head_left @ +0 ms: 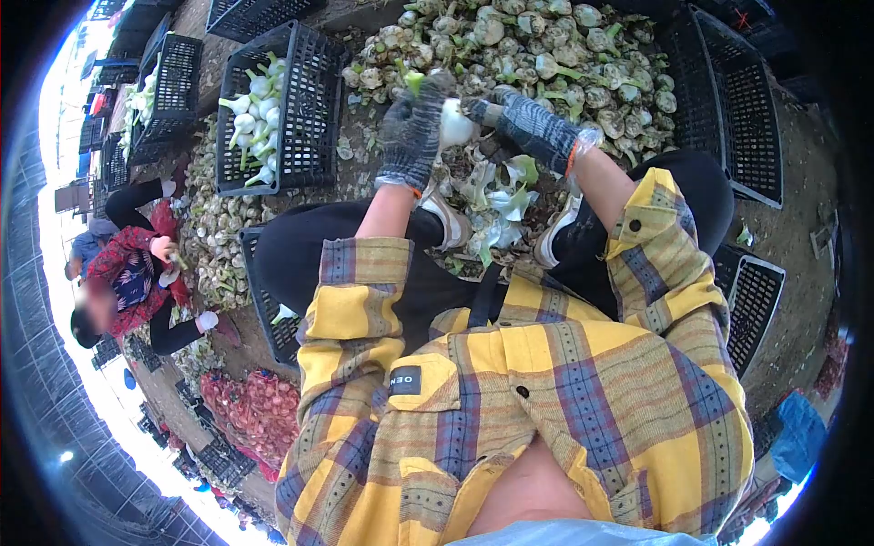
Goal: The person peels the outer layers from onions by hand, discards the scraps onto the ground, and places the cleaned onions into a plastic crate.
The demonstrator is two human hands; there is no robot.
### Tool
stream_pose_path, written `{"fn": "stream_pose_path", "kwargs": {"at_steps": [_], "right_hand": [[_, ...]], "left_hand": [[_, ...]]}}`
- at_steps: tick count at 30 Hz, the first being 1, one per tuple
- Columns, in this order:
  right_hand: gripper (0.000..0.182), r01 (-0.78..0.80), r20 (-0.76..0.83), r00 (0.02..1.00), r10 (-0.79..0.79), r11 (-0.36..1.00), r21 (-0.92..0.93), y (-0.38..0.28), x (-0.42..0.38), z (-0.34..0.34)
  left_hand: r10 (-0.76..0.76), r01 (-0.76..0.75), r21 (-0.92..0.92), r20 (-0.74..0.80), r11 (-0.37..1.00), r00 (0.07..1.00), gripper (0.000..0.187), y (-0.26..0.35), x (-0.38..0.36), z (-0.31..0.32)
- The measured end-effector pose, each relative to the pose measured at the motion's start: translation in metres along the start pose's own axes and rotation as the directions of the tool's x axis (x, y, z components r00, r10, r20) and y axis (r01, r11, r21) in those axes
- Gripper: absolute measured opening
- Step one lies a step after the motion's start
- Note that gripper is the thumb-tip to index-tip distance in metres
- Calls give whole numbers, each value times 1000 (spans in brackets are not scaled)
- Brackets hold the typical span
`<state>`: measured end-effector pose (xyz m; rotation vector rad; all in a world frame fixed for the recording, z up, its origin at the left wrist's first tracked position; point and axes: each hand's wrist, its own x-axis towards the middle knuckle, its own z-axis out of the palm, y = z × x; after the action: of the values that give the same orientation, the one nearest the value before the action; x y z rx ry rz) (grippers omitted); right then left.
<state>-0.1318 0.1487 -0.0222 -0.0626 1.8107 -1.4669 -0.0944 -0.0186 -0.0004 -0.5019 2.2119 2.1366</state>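
My left hand (pixel 414 132), in a grey striped work glove, is closed around a peeled white bulb (pixel 457 126) with a green stalk that sticks out above the fingers. Just right of the bulb is my right hand (pixel 537 127), in the same kind of glove, its fingers curled and the tips close to the bulb's side. What those fingers hold, if anything, is hidden. Behind both hands lies a large heap of unpeeled, dirty bulbs (pixel 601 68). Between my shoes, pale green peelings (pixel 505 205) cover the ground.
A black crate (pixel 309 136) with peeled white bulbs stands to my left. Another black crate (pixel 742 118) is at my right, with one more (pixel 756 309) nearer me. At far left a seated co-worker (pixel 127 273) handles bulbs beside another heap. Red mesh bags (pixel 250 405) lie nearby.
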Motion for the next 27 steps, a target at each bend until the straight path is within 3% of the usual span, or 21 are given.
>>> {"fn": "stream_pose_path", "kwargs": {"at_steps": [1,2,3,5,10,12,13,14,15,16,17,19,20,21,23,25,27], "right_hand": [[35,-39,9,999,39,998,-52,-3,0,2],[31,-35,10,999,34,998,60,-5,-9,2],[31,-35,11,999,34,998,61,-6,-13,0],[32,-16,106,994,-4,983,181,-7,-17,-5],[33,147,30,988,-150,985,86,-3,-19,-6],[31,135,-34,989,-144,972,-190,-5,-18,-4],[31,136,-36,989,-145,972,-190,-10,-22,-3],[29,168,-89,972,-219,906,-389,-19,-29,0],[26,178,-125,946,-299,801,-571,-23,-33,1],[22,212,-171,933,-317,867,-451,-14,-29,3],[22,214,-168,933,-318,866,-452,-5,-19,2],[21,226,-321,880,-351,902,-367,6,-5,-5],[29,257,-408,819,-402,894,-366,6,-10,-10],[29,256,-409,819,-403,894,-367,10,-7,-13],[31,175,-504,798,-329,928,-329,29,14,-23],[30,197,-436,824,-362,904,-379,38,20,-27],[32,219,-152,958,-244,962,-162,22,6,-23]], "left_hand": [[-3,3,1,3,1000,1000,30,4,-3,3],[74,-77,101,32,992,997,30,8,-7,5],[148,-159,197,67,967,987,30,12,-10,6],[141,-151,210,58,966,988,29,11,-9,6],[13,-30,259,68,965,998,29,4,-4,3],[34,-42,179,45,983,998,29,5,-13,9],[54,-55,97,19,994,998,30,7,-15,12],[56,-58,96,21,994,998,30,4,-13,12],[109,-113,220,28,969,994,31,-1,-10,11],[160,-164,339,40,926,986,32,-7,-7,10],[160,-163,339,37,926,986,32,-13,-4,9],[-33,34,40,-32,999,999,43,-18,1,8],[-145,143,-59,-25,988,989,42,-16,5,6],[-144,142,-61,-25,988,989,42,-16,8,5],[-311,297,-244,-17,923,950,39,-15,11,2],[-286,264,-299,-32,917,958,35,-7,9,5],[-356,314,-515,19,797,934,30,-1,8,6]]}}
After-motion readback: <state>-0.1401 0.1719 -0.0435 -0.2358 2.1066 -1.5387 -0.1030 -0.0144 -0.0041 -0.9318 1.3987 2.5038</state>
